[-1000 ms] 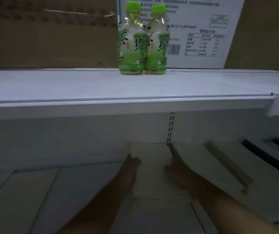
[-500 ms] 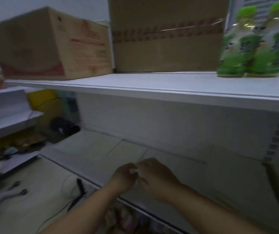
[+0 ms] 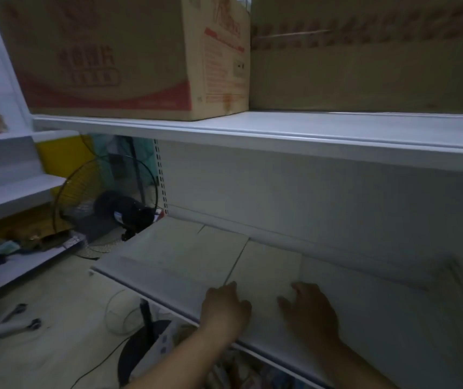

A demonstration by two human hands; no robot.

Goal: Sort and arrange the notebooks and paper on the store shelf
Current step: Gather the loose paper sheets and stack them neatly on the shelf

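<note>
Both hands are over the lower shelf (image 3: 151, 287), near its front edge, backs upward. Left hand (image 3: 226, 307): knuckles raised, fingers bent down onto the surface at the near left corner of the middle sheet (image 3: 266, 272). The dim, soft picture does not show whether it grips the edge or only rests there; I cannot tell. Right hand (image 3: 310, 314): palm down, fingers spread and fairly straight, lying flat on the near right part of the same sheet, holding nothing.

Middle sheet: pale, lying flat on the lower shelf, its near edge between the two hands and its far edge close to the back panel. Left sheet (image 3: 179, 252): same pale colour, flat, just beside the middle sheet with a thin dark seam between them, left of the left hand and apart from it. Right of the right hand the shelf surface appears to carry more pale paper, but motion blur prevents confirmation.

Upper shelf (image 3: 280, 130): carries a printed carton (image 3: 106, 57) at left and a plain carton (image 3: 365, 68) at right, touching side by side. A fan (image 3: 106, 203) stands at the far left end of the lower shelf.
</note>
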